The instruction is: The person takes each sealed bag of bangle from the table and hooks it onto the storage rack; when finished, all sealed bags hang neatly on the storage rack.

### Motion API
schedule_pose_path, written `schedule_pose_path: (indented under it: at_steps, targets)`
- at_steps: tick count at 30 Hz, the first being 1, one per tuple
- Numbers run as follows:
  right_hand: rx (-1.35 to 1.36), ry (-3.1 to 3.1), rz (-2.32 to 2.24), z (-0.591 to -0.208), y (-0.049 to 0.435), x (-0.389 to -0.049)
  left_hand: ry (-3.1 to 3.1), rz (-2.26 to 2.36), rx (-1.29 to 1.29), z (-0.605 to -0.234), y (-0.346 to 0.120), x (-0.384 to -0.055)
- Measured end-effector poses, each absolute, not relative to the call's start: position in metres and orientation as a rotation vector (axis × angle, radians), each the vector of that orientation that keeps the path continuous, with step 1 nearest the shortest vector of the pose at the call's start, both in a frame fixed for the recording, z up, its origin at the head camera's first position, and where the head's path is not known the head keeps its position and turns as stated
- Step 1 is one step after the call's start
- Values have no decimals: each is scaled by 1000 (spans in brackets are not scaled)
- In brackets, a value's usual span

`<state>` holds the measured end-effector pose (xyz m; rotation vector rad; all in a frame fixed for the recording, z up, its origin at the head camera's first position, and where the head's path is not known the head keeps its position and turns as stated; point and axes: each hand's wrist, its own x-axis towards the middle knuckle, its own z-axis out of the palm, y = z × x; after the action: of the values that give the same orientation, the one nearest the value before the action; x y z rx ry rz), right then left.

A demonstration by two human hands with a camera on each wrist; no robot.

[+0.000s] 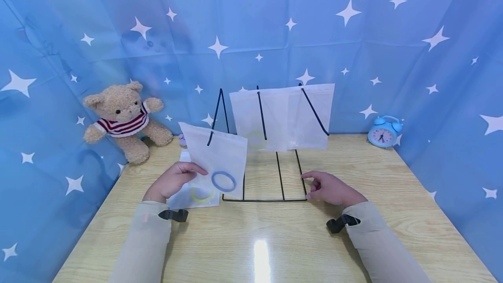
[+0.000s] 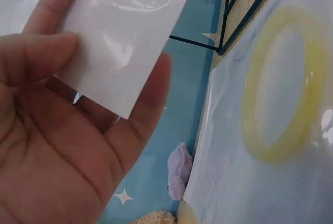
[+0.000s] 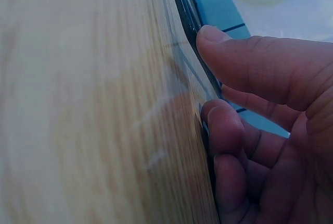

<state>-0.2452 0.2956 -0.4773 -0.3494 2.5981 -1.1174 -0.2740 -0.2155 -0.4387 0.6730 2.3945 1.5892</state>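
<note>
My left hand pinches the lower left edge of a clear plastic bag, thumb on its face. Inside shows a blue ring, and a black hook of the wire rack passes at the bag's top edge. Below it, a second bag lies on the table with a yellow ring in it. My right hand holds the rack's front right base corner, thumb and fingers at the bar. Two more bags, a left one and a right one, hang on the rack's other hooks.
A teddy bear in a striped sweater sits at the back left, a small purple toy near it. A blue alarm clock stands at the back right. Behind the wooden table hangs a starry blue curtain.
</note>
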Motion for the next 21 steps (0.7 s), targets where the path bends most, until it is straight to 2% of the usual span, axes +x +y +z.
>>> schedule_pose_path:
  at_steps: [9,21]
  targets:
    - [-346,2592,-1122,-478,296,-245,2407,1597,553,-437,-214,-271]
    - [-372,2584,-1130,-475,296,-243,2228,1767,552,-438,-211,-272]
